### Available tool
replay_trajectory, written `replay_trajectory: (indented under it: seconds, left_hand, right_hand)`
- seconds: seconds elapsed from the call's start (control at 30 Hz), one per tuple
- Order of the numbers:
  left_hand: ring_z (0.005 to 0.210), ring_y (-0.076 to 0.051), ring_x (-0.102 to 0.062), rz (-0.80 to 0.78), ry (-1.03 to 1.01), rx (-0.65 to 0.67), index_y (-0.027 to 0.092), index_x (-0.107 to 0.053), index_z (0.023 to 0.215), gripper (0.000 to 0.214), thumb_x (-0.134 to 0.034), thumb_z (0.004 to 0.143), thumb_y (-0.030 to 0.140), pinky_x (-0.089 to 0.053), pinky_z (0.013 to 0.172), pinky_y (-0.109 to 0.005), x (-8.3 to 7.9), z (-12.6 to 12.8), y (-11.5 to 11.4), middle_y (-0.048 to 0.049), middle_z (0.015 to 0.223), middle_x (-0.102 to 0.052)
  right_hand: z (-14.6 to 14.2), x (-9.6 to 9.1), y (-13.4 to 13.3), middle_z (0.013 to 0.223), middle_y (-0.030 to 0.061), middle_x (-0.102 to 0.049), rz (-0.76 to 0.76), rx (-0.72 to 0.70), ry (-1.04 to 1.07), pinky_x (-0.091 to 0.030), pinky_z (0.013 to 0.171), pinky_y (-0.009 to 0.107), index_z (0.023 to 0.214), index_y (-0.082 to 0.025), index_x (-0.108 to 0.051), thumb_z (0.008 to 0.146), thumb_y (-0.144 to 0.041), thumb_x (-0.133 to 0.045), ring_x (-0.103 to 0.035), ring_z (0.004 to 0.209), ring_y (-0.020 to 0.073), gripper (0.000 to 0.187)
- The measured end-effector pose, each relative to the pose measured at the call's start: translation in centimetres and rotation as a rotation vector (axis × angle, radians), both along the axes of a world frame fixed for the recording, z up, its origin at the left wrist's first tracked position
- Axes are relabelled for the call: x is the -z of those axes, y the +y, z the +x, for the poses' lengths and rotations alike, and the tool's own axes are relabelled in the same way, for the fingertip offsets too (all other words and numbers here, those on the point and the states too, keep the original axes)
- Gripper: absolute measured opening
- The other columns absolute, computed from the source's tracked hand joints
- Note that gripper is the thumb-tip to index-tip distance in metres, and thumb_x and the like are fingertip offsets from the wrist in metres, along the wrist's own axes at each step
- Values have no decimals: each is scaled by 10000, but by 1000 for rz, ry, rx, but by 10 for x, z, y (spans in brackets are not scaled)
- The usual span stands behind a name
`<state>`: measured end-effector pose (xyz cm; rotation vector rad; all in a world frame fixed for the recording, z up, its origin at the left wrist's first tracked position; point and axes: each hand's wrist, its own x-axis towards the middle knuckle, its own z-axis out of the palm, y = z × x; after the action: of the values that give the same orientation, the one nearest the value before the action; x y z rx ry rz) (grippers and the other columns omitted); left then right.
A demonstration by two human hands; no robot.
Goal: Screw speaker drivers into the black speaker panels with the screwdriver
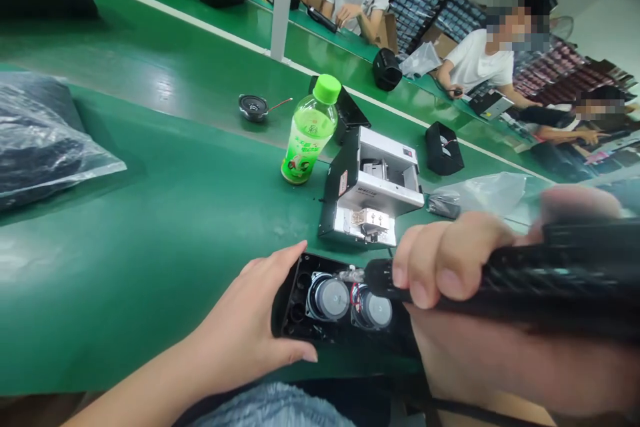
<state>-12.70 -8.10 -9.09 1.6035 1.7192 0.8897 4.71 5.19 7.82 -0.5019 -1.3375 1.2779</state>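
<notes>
A black speaker box (313, 332) lies on the green bench near its front edge, its inside facing up. Two round speaker drivers (333, 298) with silver backs sit in it, red wires between them. My left hand (260, 310) grips the left end of the box, thumb on the near side and fingers on the far side. My right hand (450, 260) is wrapped around a black electric screwdriver (565, 280), held nearly level. Its tip points left over the box, close to the drivers. The rear of the tool and my hand are blurred. Whether the bit touches a screw I cannot tell.
Behind the box stands a white-and-black screw feeder (385, 180), with a green-capped bottle (310, 130) beside it. A loose speaker (253, 108) lies farther back. A plastic-wrapped bundle (45, 133) is at left. A grey post (283, 7) rises from the bench. Several co-workers sit across.
</notes>
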Motion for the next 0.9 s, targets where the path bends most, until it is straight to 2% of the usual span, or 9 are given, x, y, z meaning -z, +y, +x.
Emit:
replay_trajectory:
  seconds: [0.1, 0.23, 0.4, 0.63, 0.9]
  left_hand:
    - [1509, -428, -568, 35, 1, 11, 451, -143, 1771, 1363, -970, 721, 719, -507, 1225, -650, 0, 2, 2, -106, 1731, -523]
    - [1485, -424, -595, 101, -16, 41, 446, -119, 1773, 1359, -962, 741, 710, -500, 1222, -642, 0, 3, 2, -108, 1715, -542]
    - [1477, -421, -601, 135, -20, 61, 438, -98, 1776, 1321, -918, 784, 736, -501, 1212, -637, 0, 1, 1, -118, 1709, -542]
    - [1489, -427, -587, 137, -10, 80, 422, -95, 1773, 1306, -892, 797, 766, -501, 1203, -643, -1, 1, 1, -133, 1713, -530]
    - [1491, -433, -591, 127, -36, 61, 427, -105, 1787, 1330, -922, 781, 727, -491, 1228, -638, 1, 2, 1, -122, 1711, -540]
  right_hand:
    - [-5, 19, -2, 647, -1, -727, 4, -164, -36, -590, 525, 408, 1194, -320, -797, 994, -763, -606, -654, 480, 219, 522]
    - [-8, 42, 7, 689, 16, -746, 24, -290, -93, -617, 578, 435, 1253, -322, -789, 979, -806, -576, -678, 530, 231, 595]
    - [-12, 54, 14, 668, 15, -737, 28, -275, -61, -593, 524, 423, 1231, -315, -798, 957, -826, -591, -650, 489, 239, 615]
    - [-14, 56, 12, 656, 4, -734, -6, -248, -91, -605, 523, 428, 1184, -334, -816, 931, -835, -624, -653, 484, 239, 593]
    - [-19, 57, 14, 609, -3, -717, -12, -177, -69, -571, 445, 417, 1118, -334, -833, 886, -865, -654, -607, 417, 233, 607]
